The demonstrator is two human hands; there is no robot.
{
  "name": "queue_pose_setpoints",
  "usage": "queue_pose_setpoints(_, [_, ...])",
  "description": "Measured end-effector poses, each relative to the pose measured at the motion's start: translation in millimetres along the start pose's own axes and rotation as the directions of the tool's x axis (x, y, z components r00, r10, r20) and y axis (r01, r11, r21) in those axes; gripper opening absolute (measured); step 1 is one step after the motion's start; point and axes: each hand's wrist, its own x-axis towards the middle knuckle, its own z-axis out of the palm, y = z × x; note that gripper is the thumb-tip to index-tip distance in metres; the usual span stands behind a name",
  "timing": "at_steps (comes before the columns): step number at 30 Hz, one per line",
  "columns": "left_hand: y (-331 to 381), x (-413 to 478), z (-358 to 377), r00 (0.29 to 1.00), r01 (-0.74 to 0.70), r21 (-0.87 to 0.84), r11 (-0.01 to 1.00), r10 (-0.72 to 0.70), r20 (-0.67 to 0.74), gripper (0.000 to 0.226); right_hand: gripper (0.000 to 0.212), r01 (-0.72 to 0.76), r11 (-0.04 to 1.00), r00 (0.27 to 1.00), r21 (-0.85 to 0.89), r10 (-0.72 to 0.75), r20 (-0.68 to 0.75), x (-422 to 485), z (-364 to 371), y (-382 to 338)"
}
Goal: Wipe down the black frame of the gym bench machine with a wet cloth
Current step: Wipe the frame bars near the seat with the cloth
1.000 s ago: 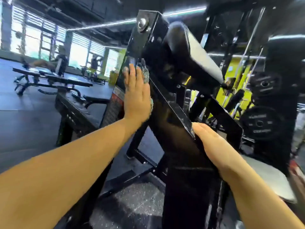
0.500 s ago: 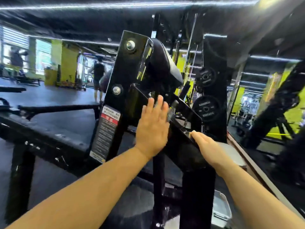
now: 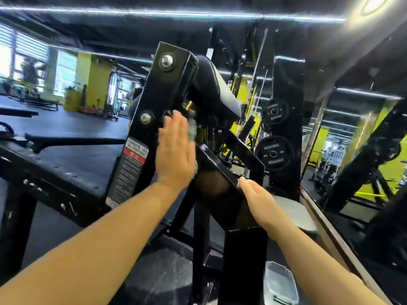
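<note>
Black frame [image 3: 164, 89] of the bench machine upright mid-view, pad [image 3: 217, 89] behind. Left hand [image 3: 175, 154] flat, fingers straight and together, pressing grey cloth [image 3: 192, 132] against its inner side. Right hand [image 3: 256, 197] resting, fingers relaxed, on slanted bar [image 3: 220, 164].

A dim gym interior, lit unevenly. Daylight pours through slatted windows [image 3: 33, 56] at the far left, washed out to near white. A long ceiling light strip [image 3: 176, 13] runs across the top, smeared by motion blur, and a round ceiling lamp [image 3: 374, 4] flares at the upper right corner. The glossy black frame [image 3: 167, 84] catches bright streaks of glare. Wide-angle distortion bends lines near the edges. The left hand [image 3: 174, 155] is slightly blurred; the distant background is soft.
</note>
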Motion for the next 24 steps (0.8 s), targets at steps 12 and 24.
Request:
queue_pose_setpoints(12, [39.9,-30.2,0.8,0.999,-0.008,-0.105,0.994,0.013,0.044,0.051,0.046,0.053,0.946,0.999,0.32,-0.054,-0.007,-0.7,-2.6,10.2])
queue_pose_setpoints(24, [104.7,-124.0,23.4,0.976,-0.207,-0.169,0.964,0.216,0.034,0.045,0.051,-0.275,0.681,0.952,0.679,0.096,0.289,-19.9,1.2,103.3])
